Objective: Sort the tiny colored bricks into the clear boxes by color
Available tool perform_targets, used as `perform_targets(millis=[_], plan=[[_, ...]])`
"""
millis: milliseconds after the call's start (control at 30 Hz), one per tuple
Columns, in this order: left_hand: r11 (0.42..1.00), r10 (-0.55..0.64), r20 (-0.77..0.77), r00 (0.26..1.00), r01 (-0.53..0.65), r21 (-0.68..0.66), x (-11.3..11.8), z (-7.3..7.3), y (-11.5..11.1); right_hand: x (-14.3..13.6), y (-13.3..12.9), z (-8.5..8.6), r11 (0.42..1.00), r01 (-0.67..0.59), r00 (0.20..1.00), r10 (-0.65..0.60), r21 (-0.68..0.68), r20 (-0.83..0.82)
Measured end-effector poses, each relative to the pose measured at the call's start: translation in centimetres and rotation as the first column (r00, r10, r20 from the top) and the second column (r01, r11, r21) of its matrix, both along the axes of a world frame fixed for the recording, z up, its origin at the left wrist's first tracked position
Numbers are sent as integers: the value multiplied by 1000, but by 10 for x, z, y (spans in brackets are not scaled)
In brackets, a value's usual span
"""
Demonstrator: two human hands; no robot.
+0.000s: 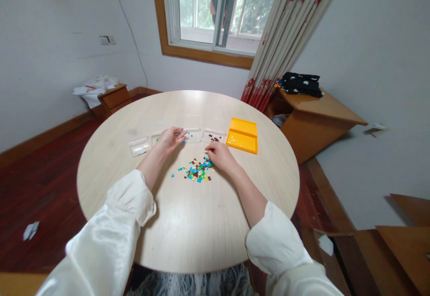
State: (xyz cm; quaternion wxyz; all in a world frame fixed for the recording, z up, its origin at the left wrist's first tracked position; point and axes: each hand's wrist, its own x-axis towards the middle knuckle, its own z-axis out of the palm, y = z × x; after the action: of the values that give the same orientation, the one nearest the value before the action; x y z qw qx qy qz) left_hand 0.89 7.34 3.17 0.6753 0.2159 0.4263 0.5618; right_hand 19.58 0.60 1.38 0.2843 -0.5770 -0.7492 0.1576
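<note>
A loose pile of small building bricks (199,169) in blue, green, yellow, brown and white lies mid-table. My left hand (169,140) hovers beyond it with fingers stretched and apart, at the clear box with blue bricks (192,138). Blue bits show by its fingertips; whether any touch them I cannot tell. At the far right edge of the pile, my right hand (220,155) has thumb and fingers pinched together; anything between them is too small to make out. Just beyond it stands a clear box with brown bricks (215,138).
An open yellow case (242,143) with a few white bricks stands right of the clear boxes. Another clear box (139,147) stands far left, and one with green bits (156,139) is partly behind my left hand. The round table (188,224) carries everything.
</note>
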Motion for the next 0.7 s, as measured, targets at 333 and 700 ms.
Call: perform_targets(millis=[333, 700], plan=[[999, -20, -143, 989, 27, 43, 5, 0, 2, 2, -10, 15, 981, -88, 992, 101, -176, 70], [992, -39, -200, 979, 62, 109, 9, 9, -6, 1, -7, 6, 965, -66, 998, 70, -253, 7]])
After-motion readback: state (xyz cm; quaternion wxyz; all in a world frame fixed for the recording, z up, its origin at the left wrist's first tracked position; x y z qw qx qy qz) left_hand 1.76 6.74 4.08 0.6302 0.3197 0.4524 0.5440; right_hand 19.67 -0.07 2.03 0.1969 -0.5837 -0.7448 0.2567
